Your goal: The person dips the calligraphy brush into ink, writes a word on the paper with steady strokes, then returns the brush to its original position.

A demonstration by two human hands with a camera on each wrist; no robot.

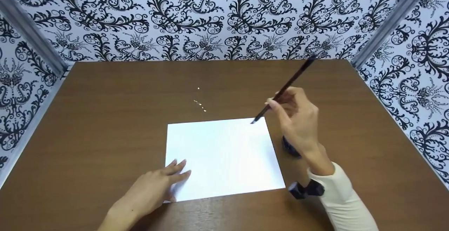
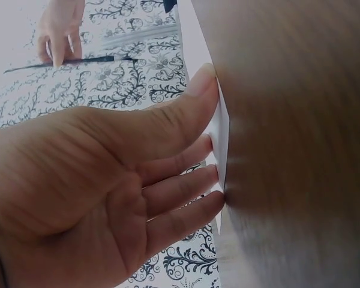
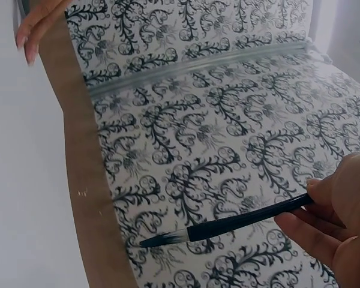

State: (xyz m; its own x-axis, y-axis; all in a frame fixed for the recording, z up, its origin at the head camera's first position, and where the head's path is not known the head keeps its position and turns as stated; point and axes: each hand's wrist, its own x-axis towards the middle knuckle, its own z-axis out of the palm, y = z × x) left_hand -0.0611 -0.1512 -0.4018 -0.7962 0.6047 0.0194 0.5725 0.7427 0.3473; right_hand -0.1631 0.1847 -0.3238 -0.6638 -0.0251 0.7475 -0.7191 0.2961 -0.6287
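A white sheet of paper (image 1: 224,153) lies on the brown table. My left hand (image 1: 151,189) rests at its lower left corner, with spread, fairly straight fingertips on the sheet; in the left wrist view the thumb (image 2: 180,117) and fingertips touch the paper's edge. My right hand (image 1: 300,118) pinches a dark paintbrush (image 1: 293,78) between thumb and fingers, above the sheet's upper right corner. In the right wrist view the paintbrush (image 3: 246,221) shows a pale ferrule and dark bristles, held up off the paper. Partly hidden under the right hand, a small dark object (image 1: 290,148) sits beside the sheet.
Several tiny pale specks (image 1: 200,104) dot the table (image 1: 115,101) beyond the paper. Patterned black-and-white walls (image 1: 224,20) close in the back and sides. A dark wrist camera (image 1: 306,189) is strapped by the white right sleeve (image 1: 345,203).
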